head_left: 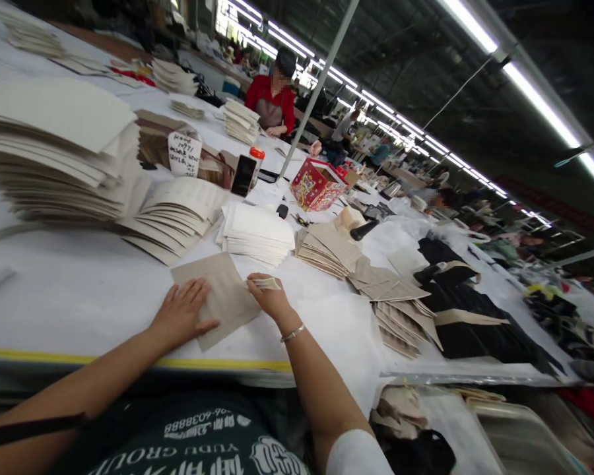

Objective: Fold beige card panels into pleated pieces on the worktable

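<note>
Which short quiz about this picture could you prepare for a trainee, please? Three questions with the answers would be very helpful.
1. On what does the left hand lie?
a) the phone
b) the beige sheet
c) the black cloth

2. True or false: there is a bracelet on the wrist of the right hand.

3. Fill in the colour: the patterned box, farther away than the stack of white sheets, is mostly ____.

Key: 1. b; 2. true; 3. red.
</note>
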